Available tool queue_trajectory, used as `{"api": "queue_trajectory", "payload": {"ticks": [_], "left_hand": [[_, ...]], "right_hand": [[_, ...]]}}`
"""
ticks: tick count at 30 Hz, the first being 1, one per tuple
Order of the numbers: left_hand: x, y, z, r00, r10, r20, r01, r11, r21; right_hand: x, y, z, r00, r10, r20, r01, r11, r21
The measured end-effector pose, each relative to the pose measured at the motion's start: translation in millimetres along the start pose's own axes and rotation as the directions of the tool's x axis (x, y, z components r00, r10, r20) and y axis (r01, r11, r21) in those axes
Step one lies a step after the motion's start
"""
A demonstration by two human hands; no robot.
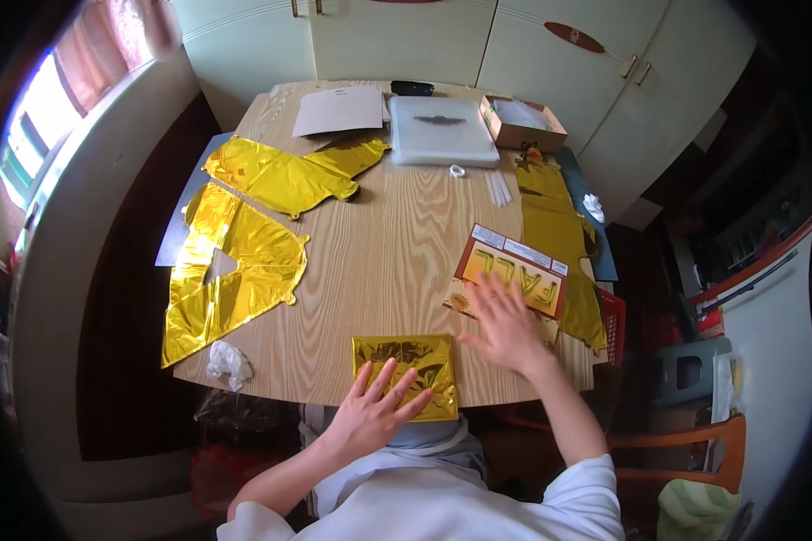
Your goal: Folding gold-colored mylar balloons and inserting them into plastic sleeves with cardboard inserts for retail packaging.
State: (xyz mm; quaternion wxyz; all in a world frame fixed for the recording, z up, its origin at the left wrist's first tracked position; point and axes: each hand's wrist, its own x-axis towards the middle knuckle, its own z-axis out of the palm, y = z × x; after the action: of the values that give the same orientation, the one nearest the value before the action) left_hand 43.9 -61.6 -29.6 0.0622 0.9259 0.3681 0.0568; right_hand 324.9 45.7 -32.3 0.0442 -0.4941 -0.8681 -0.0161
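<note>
Fingers spread, my left hand lies flat on a folded gold foil packet at the table's near edge. The packet is a neat rectangle and partly overhangs that edge. To the right, my right hand is open over a printed card with a picture of gold letter balloons. Its fingers rest on or just above the card and hide part of it. On the left lie two flat gold foil balloons, a far one and a near one with a cut-out middle. Another gold foil balloon drapes along the right edge.
At the back are grey-white sheets, a stack of clear plastic bags, an open cardboard box and a black item. Thin white strips and a small white roll lie nearer. Crumpled white tissue sits front left.
</note>
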Motion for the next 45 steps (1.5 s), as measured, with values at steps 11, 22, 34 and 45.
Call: {"api": "queue_trajectory", "payload": {"ticks": [11,22,34,45], "left_hand": [[-26.7,-36.1,-45.9,0.993,0.066,0.096,0.058,0.432,-0.900],[-83.1,-55.1,-50.1,0.848,-0.530,-0.006,-0.413,-0.654,-0.633],[-54.8,-57.7,-38.3,0.826,-0.536,0.173,-0.428,-0.797,-0.426],[21.4,-34.5,-4.7,0.739,-0.346,0.579,-0.128,-0.915,-0.383]], "right_hand": [[-78.9,-48.3,-26.7,0.982,-0.082,0.171,0.070,0.995,0.073],[-70.1,-59.0,-107.7,0.870,-0.039,-0.491,0.155,0.968,0.197],[15.1,-45.5,1.1,0.921,0.384,-0.071,-0.181,0.581,0.794],[13.8,-50.6,-0.6,0.986,0.114,-0.123,-0.053,0.907,0.417]]}}
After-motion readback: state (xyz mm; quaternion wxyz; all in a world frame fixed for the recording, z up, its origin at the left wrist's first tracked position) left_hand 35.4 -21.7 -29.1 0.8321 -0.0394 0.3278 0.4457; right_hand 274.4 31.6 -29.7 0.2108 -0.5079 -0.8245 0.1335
